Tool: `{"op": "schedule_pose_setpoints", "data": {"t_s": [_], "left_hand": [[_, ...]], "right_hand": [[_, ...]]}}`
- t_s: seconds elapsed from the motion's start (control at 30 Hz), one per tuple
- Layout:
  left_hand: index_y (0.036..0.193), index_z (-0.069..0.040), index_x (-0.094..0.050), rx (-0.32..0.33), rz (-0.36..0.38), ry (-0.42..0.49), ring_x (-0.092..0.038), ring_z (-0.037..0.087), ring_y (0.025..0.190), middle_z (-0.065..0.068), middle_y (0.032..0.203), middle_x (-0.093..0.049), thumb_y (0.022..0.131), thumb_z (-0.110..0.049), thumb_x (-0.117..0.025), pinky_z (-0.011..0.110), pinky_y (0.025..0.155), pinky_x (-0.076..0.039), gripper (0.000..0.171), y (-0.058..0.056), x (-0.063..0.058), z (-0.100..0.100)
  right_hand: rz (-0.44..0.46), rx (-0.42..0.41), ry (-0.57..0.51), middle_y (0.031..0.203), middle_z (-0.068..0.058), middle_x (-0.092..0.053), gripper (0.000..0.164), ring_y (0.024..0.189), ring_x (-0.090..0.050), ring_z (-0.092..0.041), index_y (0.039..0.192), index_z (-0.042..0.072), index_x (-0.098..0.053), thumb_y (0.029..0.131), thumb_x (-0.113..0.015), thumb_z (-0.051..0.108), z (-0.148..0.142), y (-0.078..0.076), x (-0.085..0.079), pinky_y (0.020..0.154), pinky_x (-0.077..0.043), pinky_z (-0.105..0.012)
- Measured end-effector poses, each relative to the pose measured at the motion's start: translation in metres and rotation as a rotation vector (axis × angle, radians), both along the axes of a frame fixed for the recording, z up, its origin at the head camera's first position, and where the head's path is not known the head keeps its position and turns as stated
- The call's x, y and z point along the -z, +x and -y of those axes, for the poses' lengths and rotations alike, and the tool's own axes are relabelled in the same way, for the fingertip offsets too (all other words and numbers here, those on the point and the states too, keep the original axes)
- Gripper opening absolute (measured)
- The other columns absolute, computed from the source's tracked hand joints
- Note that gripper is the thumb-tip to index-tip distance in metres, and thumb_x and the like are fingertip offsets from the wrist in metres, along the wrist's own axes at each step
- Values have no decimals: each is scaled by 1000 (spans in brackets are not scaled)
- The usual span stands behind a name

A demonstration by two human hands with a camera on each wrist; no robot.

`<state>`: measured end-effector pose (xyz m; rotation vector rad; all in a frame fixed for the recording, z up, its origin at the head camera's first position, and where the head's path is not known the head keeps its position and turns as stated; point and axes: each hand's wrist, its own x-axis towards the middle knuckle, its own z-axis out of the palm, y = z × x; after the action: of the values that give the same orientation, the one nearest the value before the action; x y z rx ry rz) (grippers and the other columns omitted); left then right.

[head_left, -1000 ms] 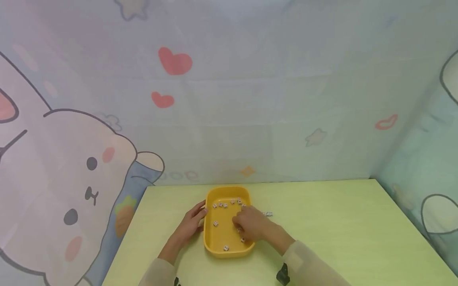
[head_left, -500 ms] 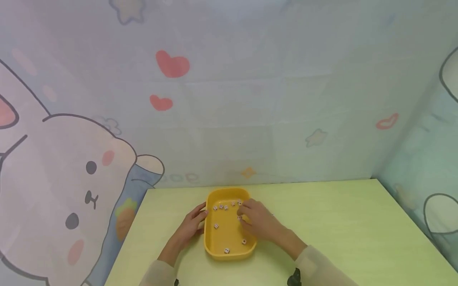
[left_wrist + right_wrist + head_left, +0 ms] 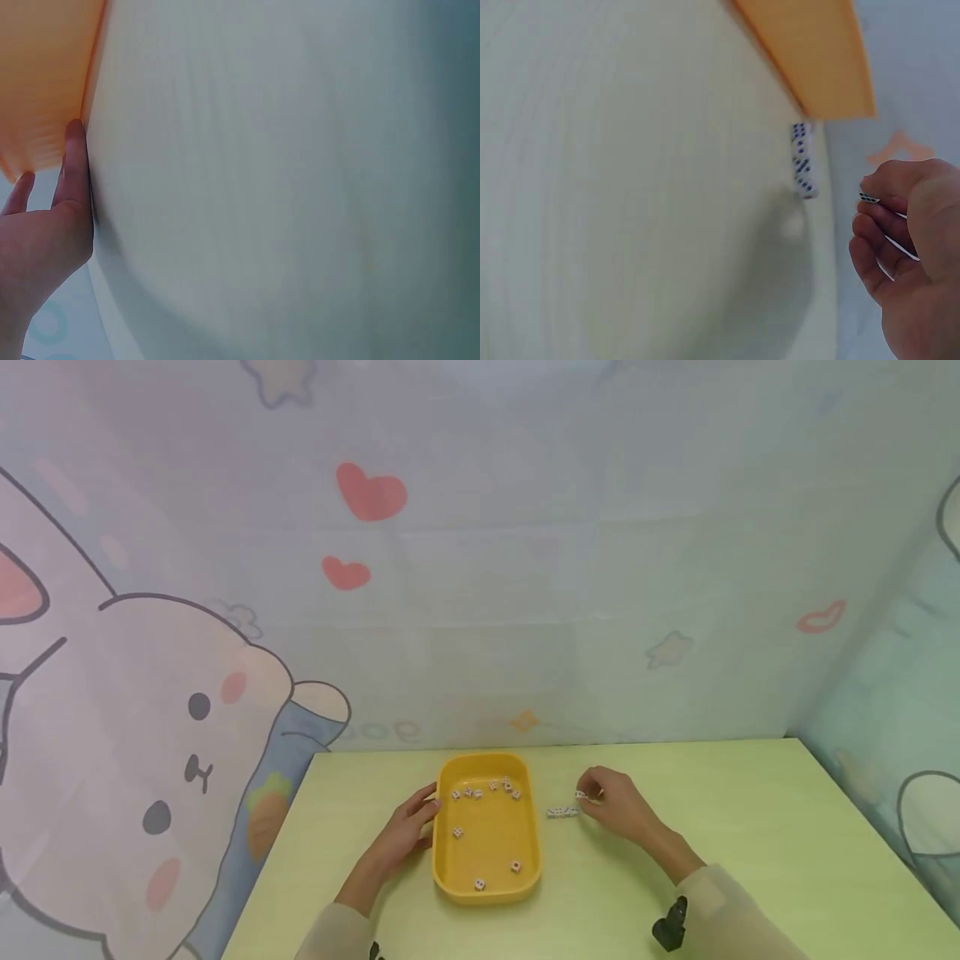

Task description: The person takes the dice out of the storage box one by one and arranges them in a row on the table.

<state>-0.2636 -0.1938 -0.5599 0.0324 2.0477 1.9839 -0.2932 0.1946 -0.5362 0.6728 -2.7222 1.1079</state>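
Observation:
A yellow tray [image 3: 487, 835] lies on the table with several white dice inside, one of them a die [image 3: 480, 884] near its front wall. My left hand [image 3: 406, 827] touches the tray's left side; the left wrist view has its fairly straight fingers [image 3: 73, 161] against the wall. Right of the tray, several dice stand in a short row [image 3: 562, 812], end to end in the right wrist view. Just above the row's right end, my right hand [image 3: 618, 806] pinches a die [image 3: 869, 198] between thumb and forefinger, apart from the row.
The light green table [image 3: 712, 827] extends to the right of my right hand. Behind it hangs a printed cloth [image 3: 570, 610] with hearts and a rabbit, and the cloth continues along both sides.
My right hand has gone from inside the tray to the right, over the rim, carrying a die out to the row. The left hand stays at the tray's side.

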Motion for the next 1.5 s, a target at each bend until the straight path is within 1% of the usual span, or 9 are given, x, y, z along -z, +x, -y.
{"op": "schedule_pose_setpoints", "data": {"t_s": [0.17, 0.33, 0.47, 0.67, 0.93, 1.07, 1.17, 1.3, 1.5], "left_hand": [[156, -17, -31, 0, -3, -12, -40, 35, 139, 16, 155, -38, 104, -36, -50, 42, 95, -53, 58, -2, -2, -1], [156, -18, -32, 8, 0, 3, -42, 35, 137, 16, 154, -40, 105, -35, -50, 41, 95, -53, 57, -2, -1, 0], [156, -18, -31, 19, 7, 2, -44, 34, 136, 16, 154, -39, 105, -34, -48, 40, 94, -54, 56, -2, 0, 2], [156, -22, -32, 26, 13, -17, -42, 32, 137, 13, 155, -38, 105, -37, -49, 40, 94, -53, 56, 0, 1, 3], [157, -20, -29, 53, -5, 4, -40, 35, 139, 14, 157, -35, 106, -35, -47, 42, 95, -53, 56, -1, 2, 4], [156, -20, -31, 46, -5, 1, -42, 34, 138, 14, 155, -37, 106, -35, -47, 41, 94, -53, 55, -2, 0, 4], [156, -20, -32, 39, -7, 0, -43, 34, 137, 15, 154, -39, 106, -35, -47, 40, 93, -54, 54, -3, -1, 3], [156, -20, -33, 26, -5, -22, -44, 34, 136, 15, 153, -41, 106, -36, -47, 39, 92, -54, 54, -2, -2, 3], [156, -21, -31, 30, 16, -25, -40, 34, 139, 13, 156, -37, 105, -38, -48, 41, 95, -53, 57, 0, -2, 3]], "right_hand": [[33, -17, 6, 87, 1, -63, 12, 81, -57, -13, 95, 9, -67, 86, -71, 2, -8, 0, 12, 71, -51, -31], [18, -55, 36, 84, 0, -62, 16, 78, -54, -12, 90, 10, -67, 83, -69, -4, -10, -3, 22, 69, -50, -28], [11, -55, 52, 84, 0, -62, 17, 77, -53, -11, 88, 12, -67, 83, -69, -5, -10, -5, 28, 70, -49, -28], [21, -34, 63, 85, 3, -61, 15, 78, -53, -11, 90, 12, -68, 84, -71, -1, -7, -3, 30, 70, -49, -29], [13, -17, 72, 86, 2, -59, 20, 81, -54, -13, 95, 10, -67, 81, -75, -2, -5, -3, 29, 72, -50, -30], [-5, -30, 106, 92, -1, -61, 24, 86, -56, -16, 102, 7, -66, 81, -77, 1, -3, -4, 19, 77, -51, -35], [-18, -39, 112, 98, -6, -63, 25, 90, -58, -22, 106, 5, -66, 84, -77, 6, 2, -6, 3, 81, -51, -39], [-62, -70, 93, 101, -6, -64, 21, 92, -59, -23, 105, 10, -67, 86, -76, 12, 22, -5, -19, 80, -51, -39], [-99, -183, 150, 107, 2, -62, 20, 101, -57, -14, 108, 17, -68, 90, -74, 21, 62, 12, -40, 87, -52, -36]]}}
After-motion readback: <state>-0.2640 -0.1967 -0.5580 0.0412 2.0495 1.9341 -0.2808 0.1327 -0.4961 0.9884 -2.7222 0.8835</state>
